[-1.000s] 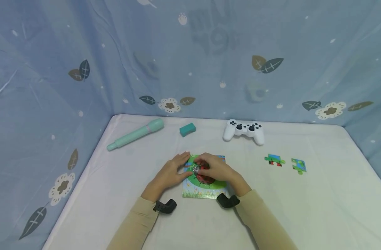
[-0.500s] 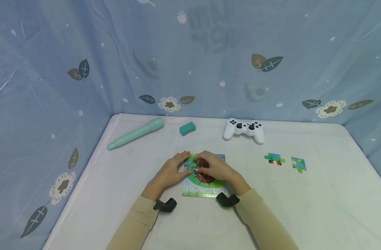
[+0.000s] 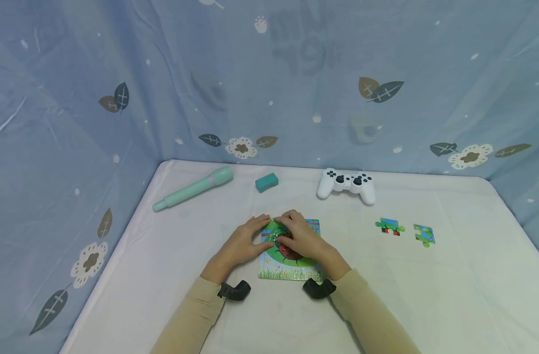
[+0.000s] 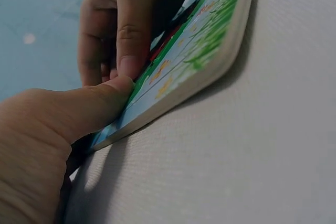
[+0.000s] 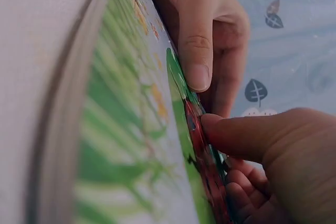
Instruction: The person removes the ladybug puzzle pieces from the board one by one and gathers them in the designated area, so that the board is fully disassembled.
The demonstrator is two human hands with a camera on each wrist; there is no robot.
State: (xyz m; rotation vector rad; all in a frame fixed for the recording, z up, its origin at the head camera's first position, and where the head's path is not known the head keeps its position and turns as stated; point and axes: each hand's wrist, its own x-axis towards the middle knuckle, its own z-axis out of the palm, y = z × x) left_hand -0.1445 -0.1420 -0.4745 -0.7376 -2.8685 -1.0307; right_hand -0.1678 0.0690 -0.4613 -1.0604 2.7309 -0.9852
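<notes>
Head, ladybug puzzle board (image 3: 289, 272): on white cloth (image 3: 269, 324), between both hands.
Head, left hand (image 3: 239, 243): fingers extended, relaxed, at board's left edge; not clenched.
Head, right hand (image 3: 306, 241): fingers bent over board's upper middle; can't tell if pinching a piece.
Head, loose pieces: red-marked jigsaw piece (image 3: 390, 225) right of board, corner jigsaw piece (image 3: 425, 235) farther right; the two apart.
Head, others: white gamepad (image 3: 346, 187) beyond board, to its right; teal block (image 3: 266, 182) beyond board; mint pen-shaped tube (image 3: 193, 189) beyond board, to its left.
Left wrist, thumbs: left thumb lies across board's edge; right thumb points down at board, tips overlapping in view.
Right wrist, thumbs: right thumb tip at board's red ladybug; left thumb tip near it; right fingertips partly hidden.
</notes>
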